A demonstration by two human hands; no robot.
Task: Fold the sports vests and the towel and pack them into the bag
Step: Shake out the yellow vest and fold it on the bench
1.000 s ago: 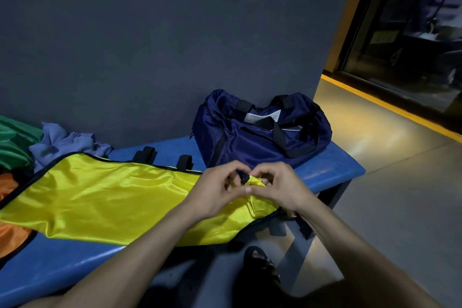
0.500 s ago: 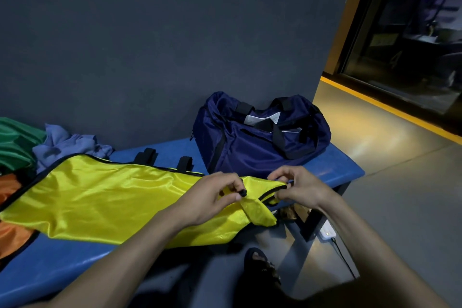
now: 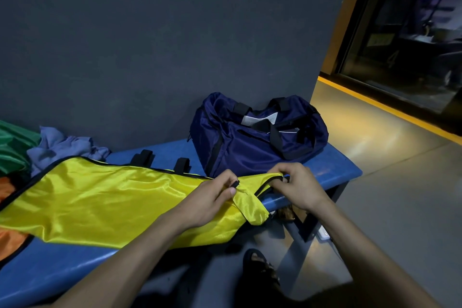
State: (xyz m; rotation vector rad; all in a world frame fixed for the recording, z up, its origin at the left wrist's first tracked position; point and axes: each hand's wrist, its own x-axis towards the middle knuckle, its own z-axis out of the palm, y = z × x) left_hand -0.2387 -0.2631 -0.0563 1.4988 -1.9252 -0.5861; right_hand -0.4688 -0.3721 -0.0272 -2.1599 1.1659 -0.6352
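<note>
A yellow sports vest [image 3: 107, 197] with black trim lies spread along the blue bench [image 3: 332, 170]. My left hand [image 3: 212, 197] pinches one shoulder strap of the vest near its black end. My right hand [image 3: 297, 187] grips the other strap at the vest's right end, close to the bench's front edge. A navy bag [image 3: 250, 147] stands open behind my hands against the wall. At the far left lie a green vest [image 3: 12, 145], an orange vest [image 3: 10, 242] partly under the yellow one, and a crumpled lilac towel [image 3: 62, 145].
A dark grey wall [image 3: 175, 45] runs behind the bench. Two black strap loops [image 3: 160, 160] stick up behind the yellow vest. My sandalled foot [image 3: 260, 267] is on the floor below. Grey floor with a yellow line [image 3: 390, 107] stretches to the right.
My hands have moved apart from together at the vest's end. The right hand has drawn its strap to the right, and the left holds the other strap, which now hangs over the edge.
</note>
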